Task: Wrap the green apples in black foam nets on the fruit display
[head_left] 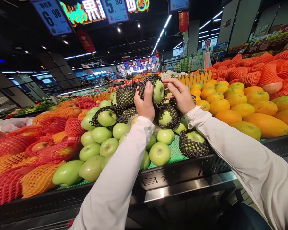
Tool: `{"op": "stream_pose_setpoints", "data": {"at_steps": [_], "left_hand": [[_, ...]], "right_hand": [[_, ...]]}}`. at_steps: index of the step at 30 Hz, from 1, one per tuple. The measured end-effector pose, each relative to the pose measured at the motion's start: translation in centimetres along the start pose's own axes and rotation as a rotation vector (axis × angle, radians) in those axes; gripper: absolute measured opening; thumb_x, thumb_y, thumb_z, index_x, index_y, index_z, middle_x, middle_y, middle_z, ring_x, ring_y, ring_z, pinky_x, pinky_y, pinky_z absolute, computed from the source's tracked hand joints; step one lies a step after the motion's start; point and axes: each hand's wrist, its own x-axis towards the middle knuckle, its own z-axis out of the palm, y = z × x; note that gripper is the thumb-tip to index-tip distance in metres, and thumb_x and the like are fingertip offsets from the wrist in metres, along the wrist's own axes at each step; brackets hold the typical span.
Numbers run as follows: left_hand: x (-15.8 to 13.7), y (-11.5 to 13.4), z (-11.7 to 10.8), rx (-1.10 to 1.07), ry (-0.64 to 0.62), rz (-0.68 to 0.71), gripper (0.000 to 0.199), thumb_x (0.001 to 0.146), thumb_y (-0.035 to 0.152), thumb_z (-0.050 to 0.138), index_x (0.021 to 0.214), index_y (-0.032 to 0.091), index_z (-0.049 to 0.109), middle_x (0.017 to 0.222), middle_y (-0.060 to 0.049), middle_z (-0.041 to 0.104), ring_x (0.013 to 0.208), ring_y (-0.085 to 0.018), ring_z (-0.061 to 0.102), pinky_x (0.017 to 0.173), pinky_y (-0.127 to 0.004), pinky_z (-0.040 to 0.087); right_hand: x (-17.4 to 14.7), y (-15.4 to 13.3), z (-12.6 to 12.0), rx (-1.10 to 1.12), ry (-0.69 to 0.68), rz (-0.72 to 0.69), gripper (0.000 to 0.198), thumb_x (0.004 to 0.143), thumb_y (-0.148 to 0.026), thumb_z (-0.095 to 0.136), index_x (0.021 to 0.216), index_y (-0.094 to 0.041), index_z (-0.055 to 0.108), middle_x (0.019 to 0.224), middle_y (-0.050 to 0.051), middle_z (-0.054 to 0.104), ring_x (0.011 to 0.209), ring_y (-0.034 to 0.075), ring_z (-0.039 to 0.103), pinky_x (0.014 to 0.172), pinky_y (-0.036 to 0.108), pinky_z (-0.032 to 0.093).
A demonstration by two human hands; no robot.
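Note:
A green apple [158, 92] partly covered by a black foam net [144, 85] is held up over the pile in my left hand [146, 102], the thumb pressed along its near side. My right hand [181, 95] is just right of that apple, fingers apart and stretched toward it; whether the fingertips touch it I cannot tell. Below both hands, another netted apple [168, 117] lies among bare green apples [159, 154]. More netted apples [126, 96] are stacked behind my left hand, which hides part of them.
Fruit in red and orange foam nets [48, 143] fills the left side. Oranges [242, 108] lie to the right, with netted fruit [268, 73] behind them. A black crate edge [177, 172] runs along the front. Price signs [115, 11] hang overhead.

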Motion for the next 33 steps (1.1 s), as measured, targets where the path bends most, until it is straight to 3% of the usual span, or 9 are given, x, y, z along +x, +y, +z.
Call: {"op": "stream_pose_setpoints", "data": {"at_steps": [3,9,14,22,26,31,33], "left_hand": [[-0.2,0.1,0.2,-0.037,0.091,-0.035,0.029,0.093,0.051,0.053,0.101,0.023,0.059,0.107,-0.004,0.067,0.103,-0.017,0.066,0.097,-0.036,0.052],[-0.4,0.5,0.4,0.000,-0.004,0.046,0.035,0.088,0.057,0.057,0.090,0.023,0.060,0.091,-0.001,0.065,0.090,-0.015,0.067,0.088,-0.031,0.054],[-0.3,0.3,0.3,0.047,0.030,0.081,0.046,0.083,0.068,0.056,0.089,0.022,0.057,0.088,-0.001,0.062,0.092,-0.017,0.066,0.086,-0.031,0.054],[-0.4,0.5,0.5,-0.009,0.031,0.044,0.050,0.081,0.069,0.058,0.095,0.020,0.060,0.095,-0.002,0.063,0.099,-0.017,0.065,0.092,-0.030,0.051],[-0.4,0.4,0.5,-0.060,-0.019,-0.021,0.056,0.080,0.073,0.055,0.097,0.020,0.061,0.096,0.000,0.064,0.101,-0.018,0.065,0.094,-0.031,0.052],[-0.5,0.4,0.4,-0.055,-0.052,-0.001,0.054,0.080,0.072,0.057,0.094,0.020,0.061,0.093,0.001,0.064,0.103,-0.018,0.064,0.095,-0.032,0.051],[-0.4,0.4,0.4,-0.059,-0.041,-0.012,0.053,0.081,0.071,0.055,0.093,0.020,0.061,0.092,0.000,0.064,0.100,-0.018,0.065,0.093,-0.031,0.052]], "right_hand": [[0.4,0.4,0.0,0.120,0.031,0.085,0.050,0.074,-0.071,0.064,0.099,-0.027,0.068,0.102,0.001,0.067,0.092,0.022,0.064,0.070,0.038,0.061],[0.7,1.3,0.1,0.198,0.052,0.124,0.049,0.065,-0.067,0.075,0.088,-0.025,0.061,0.089,0.000,0.064,0.081,0.018,0.062,0.063,0.033,0.059],[0.9,1.8,0.1,0.239,0.095,0.174,0.055,0.063,-0.071,0.072,0.090,-0.027,0.053,0.083,-0.001,0.063,0.082,0.019,0.064,0.071,0.035,0.059],[1.0,1.4,-0.3,0.379,0.119,0.269,0.048,0.065,-0.060,0.076,0.088,-0.026,0.050,0.081,-0.003,0.063,0.069,0.013,0.061,0.056,0.026,0.054],[0.8,0.2,-0.8,0.343,0.076,0.196,0.033,0.074,-0.046,0.069,0.094,-0.025,0.053,0.089,-0.002,0.063,0.080,0.014,0.062,0.062,0.023,0.053],[0.9,0.6,-0.9,0.132,0.019,-0.020,0.034,0.070,-0.030,0.071,0.099,-0.023,0.056,0.106,0.001,0.064,0.103,0.017,0.061,0.084,0.030,0.054],[1.0,0.9,-0.7,0.077,0.024,-0.034,0.032,0.073,-0.029,0.070,0.101,-0.023,0.055,0.107,0.002,0.064,0.103,0.017,0.061,0.084,0.030,0.054]]}}
